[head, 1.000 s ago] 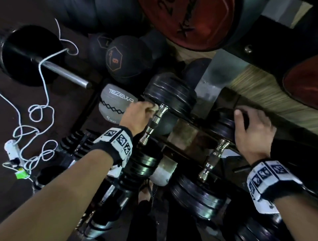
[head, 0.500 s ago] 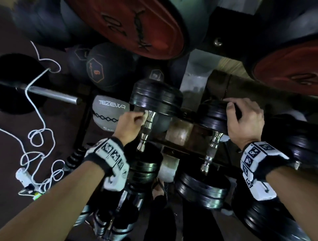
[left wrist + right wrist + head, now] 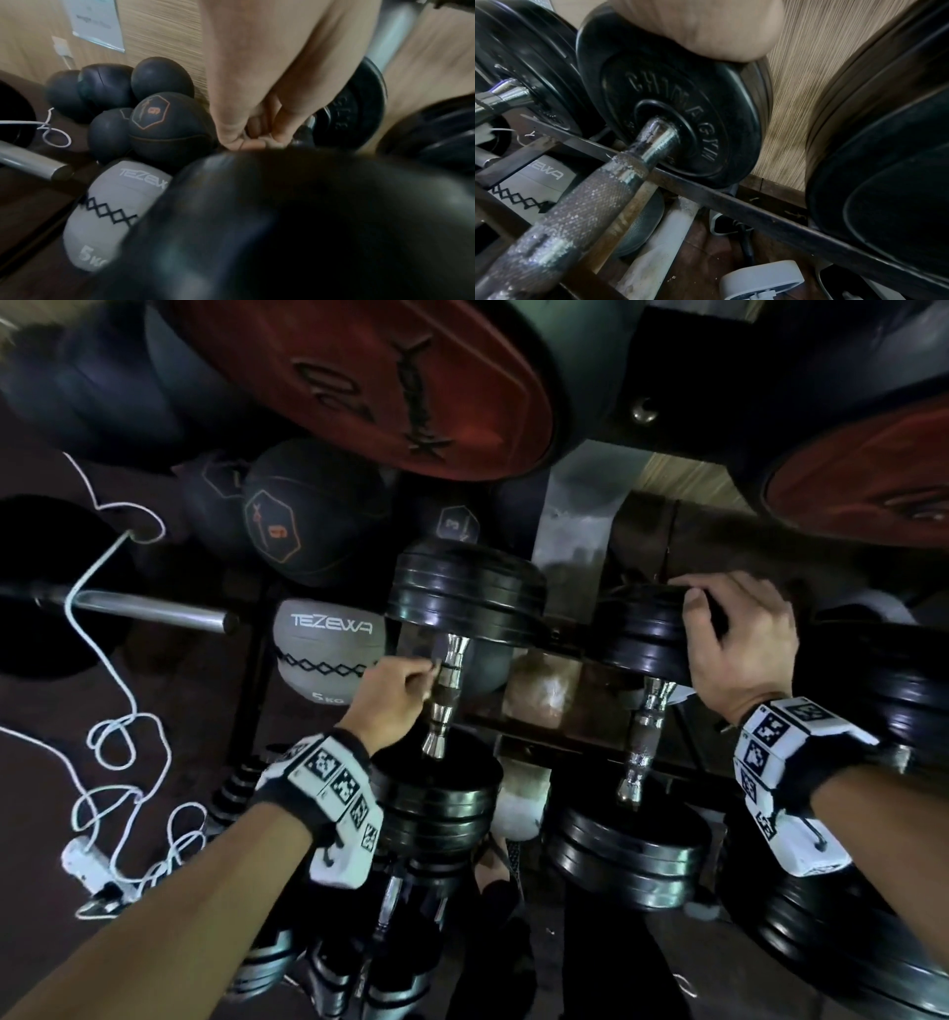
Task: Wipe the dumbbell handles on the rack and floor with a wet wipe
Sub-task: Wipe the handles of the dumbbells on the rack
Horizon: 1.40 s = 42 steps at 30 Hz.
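Chrome, with flared collars and a knurled centre, the handle (image 3: 445, 698) of the left dumbbell sits at frame centre in the head view, on the dark metal rack (image 3: 706, 192) between stacked black round plates. Your left hand (image 3: 385, 701) presses against its left side with fingers curled tightly together; whether they pinch the wet wipe cannot be told. Your right hand (image 3: 739, 639) rests on the far plate (image 3: 680, 113) of the right dumbbell, fingers bent over its smooth rim.
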### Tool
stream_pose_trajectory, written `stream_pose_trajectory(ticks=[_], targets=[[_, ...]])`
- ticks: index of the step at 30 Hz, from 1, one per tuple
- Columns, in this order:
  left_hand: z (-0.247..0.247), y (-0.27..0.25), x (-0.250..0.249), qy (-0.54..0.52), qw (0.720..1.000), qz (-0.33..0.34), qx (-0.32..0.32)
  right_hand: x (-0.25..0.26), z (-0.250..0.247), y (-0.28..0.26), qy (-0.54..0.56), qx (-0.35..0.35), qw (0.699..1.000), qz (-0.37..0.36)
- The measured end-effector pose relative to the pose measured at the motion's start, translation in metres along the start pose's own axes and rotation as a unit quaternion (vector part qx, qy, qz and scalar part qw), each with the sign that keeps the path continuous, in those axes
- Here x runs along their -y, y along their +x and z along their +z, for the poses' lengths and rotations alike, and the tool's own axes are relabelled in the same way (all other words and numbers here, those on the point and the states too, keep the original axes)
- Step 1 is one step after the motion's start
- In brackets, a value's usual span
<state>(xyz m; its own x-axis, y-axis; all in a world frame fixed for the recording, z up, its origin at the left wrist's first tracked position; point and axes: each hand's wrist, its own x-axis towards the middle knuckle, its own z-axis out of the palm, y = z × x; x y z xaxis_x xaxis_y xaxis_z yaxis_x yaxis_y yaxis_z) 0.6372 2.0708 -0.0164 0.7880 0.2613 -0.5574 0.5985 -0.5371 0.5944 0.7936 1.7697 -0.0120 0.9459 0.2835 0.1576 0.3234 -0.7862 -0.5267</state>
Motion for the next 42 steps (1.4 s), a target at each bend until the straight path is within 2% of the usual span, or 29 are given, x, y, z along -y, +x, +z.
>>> stream_pose_trajectory(ticks=[2,5,7,10,13,16,19,22,27,30,35,42], targets=[[-0.002,0.011,-0.014,-0.022,1.000,-0.003,-0.020,0.000,-0.001,-0.001,0.001,0.001,1.000,0.003],[-0.001,0.015,-0.015,0.013,1.000,-0.007,-0.014,0.001,-0.001,0.000,0.004,0.006,1.000,0.003],[0.004,0.005,-0.001,0.046,0.999,-0.001,0.019,0.000,-0.001,0.000,0.003,0.005,1.000,0.001],[0.012,-0.016,0.029,0.094,0.990,-0.011,0.103,0.001,-0.001,0.000,0.007,0.001,1.000,0.001],[0.003,-0.011,0.030,0.098,0.982,-0.028,0.157,0.002,-0.002,0.000,0.004,0.003,1.000,0.002],[-0.008,0.009,0.010,-0.013,0.990,-0.048,0.130,0.001,-0.002,0.000,0.003,0.005,1.000,0.000],[-0.013,0.022,-0.020,-0.054,0.993,-0.050,0.096,0.000,-0.001,0.000,0.000,0.009,1.000,0.000],[-0.013,0.029,-0.019,-0.084,0.992,-0.054,0.077,-0.001,0.000,0.001,0.003,0.011,1.000,-0.008],[-0.022,0.004,0.007,-0.066,0.994,-0.062,0.066,-0.003,0.000,0.001,0.005,0.007,1.000,-0.016],[-0.018,0.009,0.007,-0.043,0.994,-0.065,0.077,-0.001,0.001,0.002,0.003,0.009,1.000,-0.016],[-0.006,0.017,-0.002,-0.070,0.992,-0.056,0.090,-0.006,0.000,0.003,-0.001,0.009,1.000,-0.020],[-0.004,-0.003,0.012,-0.095,0.990,-0.078,0.065,-0.004,0.000,0.003,0.000,0.007,1.000,-0.018]])
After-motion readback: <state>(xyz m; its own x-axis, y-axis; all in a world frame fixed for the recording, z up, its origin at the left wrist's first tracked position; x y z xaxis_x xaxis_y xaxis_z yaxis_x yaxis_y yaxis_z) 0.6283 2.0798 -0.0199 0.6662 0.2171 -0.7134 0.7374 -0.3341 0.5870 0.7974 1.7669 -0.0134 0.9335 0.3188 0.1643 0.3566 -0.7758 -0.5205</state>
